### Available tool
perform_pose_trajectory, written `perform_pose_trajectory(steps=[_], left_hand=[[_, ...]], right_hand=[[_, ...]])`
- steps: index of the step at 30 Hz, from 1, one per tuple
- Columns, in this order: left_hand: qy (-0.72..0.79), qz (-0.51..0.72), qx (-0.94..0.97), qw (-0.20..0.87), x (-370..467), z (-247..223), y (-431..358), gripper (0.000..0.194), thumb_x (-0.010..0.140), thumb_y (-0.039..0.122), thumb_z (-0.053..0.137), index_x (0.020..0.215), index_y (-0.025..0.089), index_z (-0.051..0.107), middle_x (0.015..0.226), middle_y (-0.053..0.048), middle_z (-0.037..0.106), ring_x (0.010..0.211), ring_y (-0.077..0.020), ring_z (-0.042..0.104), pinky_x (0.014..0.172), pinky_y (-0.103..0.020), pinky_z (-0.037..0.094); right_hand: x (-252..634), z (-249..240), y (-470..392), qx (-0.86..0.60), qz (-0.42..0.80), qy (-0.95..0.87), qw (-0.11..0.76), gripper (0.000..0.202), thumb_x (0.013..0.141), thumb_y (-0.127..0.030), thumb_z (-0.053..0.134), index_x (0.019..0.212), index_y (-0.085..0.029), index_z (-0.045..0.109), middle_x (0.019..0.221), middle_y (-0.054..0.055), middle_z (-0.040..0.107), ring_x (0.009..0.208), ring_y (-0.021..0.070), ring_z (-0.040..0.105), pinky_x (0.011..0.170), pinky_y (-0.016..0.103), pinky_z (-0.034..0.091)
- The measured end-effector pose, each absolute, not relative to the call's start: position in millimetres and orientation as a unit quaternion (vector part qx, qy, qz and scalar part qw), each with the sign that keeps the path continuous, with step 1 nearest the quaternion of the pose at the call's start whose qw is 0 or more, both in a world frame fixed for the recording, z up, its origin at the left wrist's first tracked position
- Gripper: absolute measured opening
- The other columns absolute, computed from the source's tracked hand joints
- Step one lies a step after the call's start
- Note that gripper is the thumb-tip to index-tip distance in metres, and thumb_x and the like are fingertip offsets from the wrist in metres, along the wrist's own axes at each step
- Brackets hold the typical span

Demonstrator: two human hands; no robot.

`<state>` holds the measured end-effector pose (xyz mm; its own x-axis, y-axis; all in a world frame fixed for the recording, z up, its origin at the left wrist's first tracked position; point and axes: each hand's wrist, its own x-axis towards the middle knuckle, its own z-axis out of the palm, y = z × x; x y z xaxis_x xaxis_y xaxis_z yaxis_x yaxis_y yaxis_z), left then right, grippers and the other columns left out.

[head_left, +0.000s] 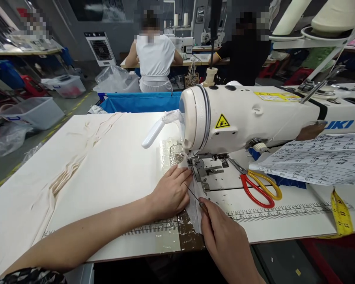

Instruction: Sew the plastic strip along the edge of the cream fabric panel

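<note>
My left hand [169, 193] lies flat on a narrow strip of white fabric [193, 207], pressing it to the table just left of the presser foot [198, 165] of a white sewing machine [254, 114]. My right hand [225, 240] pinches a thin metal pointed tool [195, 197], whose tip reaches toward the fabric near my left fingers. The fabric strip runs from the table's front edge up under the needle area.
Red and yellow scissors [258, 187] lie right of the needle plate. Printed paper sheets [319, 157] and a yellow tape measure [341, 215] sit at the right. Cream cloth [71, 165] is spread at the left. Two people work at benches behind a blue bin [139, 102].
</note>
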<state>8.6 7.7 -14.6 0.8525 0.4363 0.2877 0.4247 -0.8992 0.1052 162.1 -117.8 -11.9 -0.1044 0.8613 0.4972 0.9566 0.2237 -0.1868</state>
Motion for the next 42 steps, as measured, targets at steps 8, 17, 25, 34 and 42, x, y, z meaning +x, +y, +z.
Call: perform_pose_trajectory(steps=[8, 17, 25, 34, 42], left_hand=[[0.290, 0.130, 0.948, -0.004, 13, -12, 14, 0.043, 0.090, 0.021, 0.048, 0.130, 0.008, 0.057, 0.120, -0.017, 0.055, 0.112, -0.0318, 0.049, 0.096, -0.047, 0.046], [0.251, 0.124, 0.956, -0.087, 5, -16, 36, 0.035, 0.096, 0.011, 0.040, 0.126, 0.009, 0.059, 0.129, -0.014, 0.057, 0.130, -0.0289, 0.042, 0.116, -0.050, 0.028], [0.237, 0.143, 0.961, -0.030, 10, -10, 11, 0.035, 0.096, 0.028, 0.045, 0.115, 0.006, 0.065, 0.128, -0.016, 0.060, 0.125, -0.0295, 0.049, 0.114, -0.048, 0.033], [0.225, 0.131, 0.964, -0.061, 12, -15, 5, 0.046, 0.094, 0.029, 0.043, 0.128, 0.001, 0.056, 0.135, -0.019, 0.056, 0.126, -0.0307, 0.048, 0.113, -0.048, 0.034], [0.230, 0.131, 0.962, -0.068, 13, -11, 2, 0.046, 0.099, 0.035, 0.040, 0.125, 0.002, 0.057, 0.131, -0.018, 0.058, 0.126, -0.0297, 0.048, 0.114, -0.046, 0.033]], right_hand=[[158, -14, -101, -0.611, -0.114, -0.733, 0.276, 0.041, 0.104, -0.016, 0.022, 0.104, -0.009, 0.062, 0.085, 0.008, 0.073, 0.061, 0.0173, 0.071, 0.045, 0.025, 0.049], [157, -15, -101, -0.618, -0.034, -0.718, 0.318, 0.035, 0.106, -0.024, 0.027, 0.107, -0.010, 0.060, 0.085, 0.008, 0.075, 0.063, 0.0181, 0.073, 0.048, 0.023, 0.053], [153, -15, -108, -0.627, -0.024, -0.715, 0.307, 0.032, 0.104, -0.022, 0.026, 0.103, -0.015, 0.057, 0.074, 0.004, 0.072, 0.056, 0.0193, 0.071, 0.044, 0.027, 0.051], [172, -16, -125, -0.627, 0.028, -0.710, 0.320, 0.028, 0.104, -0.025, 0.033, 0.114, -0.016, 0.057, 0.094, 0.008, 0.075, 0.075, 0.0184, 0.074, 0.054, 0.020, 0.055], [189, -24, -146, -0.736, 0.168, -0.544, 0.367, 0.031, 0.102, -0.045, 0.045, 0.114, -0.024, 0.065, 0.096, 0.002, 0.074, 0.075, 0.0168, 0.071, 0.059, 0.015, 0.054]])
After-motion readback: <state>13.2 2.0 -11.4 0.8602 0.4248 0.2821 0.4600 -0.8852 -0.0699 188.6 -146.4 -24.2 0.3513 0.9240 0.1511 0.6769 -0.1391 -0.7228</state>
